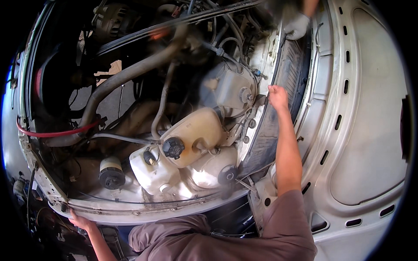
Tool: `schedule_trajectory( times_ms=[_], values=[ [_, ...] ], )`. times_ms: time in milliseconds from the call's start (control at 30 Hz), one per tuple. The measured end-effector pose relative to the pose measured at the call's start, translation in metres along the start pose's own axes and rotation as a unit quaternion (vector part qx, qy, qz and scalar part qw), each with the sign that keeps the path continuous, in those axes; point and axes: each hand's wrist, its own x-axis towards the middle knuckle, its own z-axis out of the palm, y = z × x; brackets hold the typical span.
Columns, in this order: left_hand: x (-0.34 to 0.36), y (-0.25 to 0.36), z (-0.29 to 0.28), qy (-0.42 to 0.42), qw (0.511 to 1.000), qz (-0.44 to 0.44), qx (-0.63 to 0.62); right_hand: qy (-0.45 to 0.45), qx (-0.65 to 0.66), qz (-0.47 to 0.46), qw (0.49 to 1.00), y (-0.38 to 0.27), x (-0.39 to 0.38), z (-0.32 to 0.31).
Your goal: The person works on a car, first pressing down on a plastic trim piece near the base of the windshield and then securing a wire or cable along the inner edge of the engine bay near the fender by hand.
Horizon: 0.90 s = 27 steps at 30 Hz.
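a: view down into an open engine bay. right hand (278,96) raised to the inner edge of the dark wheel-arch liner (278,113), fingers curled over that edge, clenched on it. held there, probably, to steady or pull the liner where it meets the white fender panel (370,130).

b: and the left hand (80,221)?

a: low at the front, fingers hooked over the front lip of the bay (143,213), closed on that lip. likely a brace, taking body weight while leaning in over the bay.

b: placement of the liner itself?

a: running up the right side of the bay, between the reservoirs and the fender panel, curved and ribbed. just beside it, a cream coolant tank (193,135) with a black cap (173,148), tilted; below that, white washer bottles (152,172), packed close together, touching.

b: anything else near?

a: a second person's gloved hand (297,26) at the top of the same liner, blurred; open or closed, cannot tell. grey hose (130,74) crossing the bay diagonally; red hose (56,132) looping at the left edge.
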Motion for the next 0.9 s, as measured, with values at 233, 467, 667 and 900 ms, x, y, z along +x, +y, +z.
schedule_trajectory(
  times_ms=[233, 467, 667, 900],
  values=[
    [-0.002, 0.003, -0.002, -0.041, 0.999, 0.023, -0.019, -0.013, -0.064, 0.009, 0.998, -0.022, 0.002, -0.012],
    [-0.006, 0.004, 0.008, 0.001, 0.998, -0.007, -0.058, -0.095, -0.005, 0.07, 0.993, -0.014, 0.014, -0.021],
    [0.006, -0.01, -0.002, -0.03, 0.995, -0.011, -0.095, -0.063, 0.075, 0.062, 0.993, -0.006, 0.057, -0.017],
    [0.009, -0.008, -0.004, -0.038, 0.997, -0.012, -0.06, 0.046, -0.058, -0.09, 0.993, 0.012, 0.066, -0.006]
  ],
)
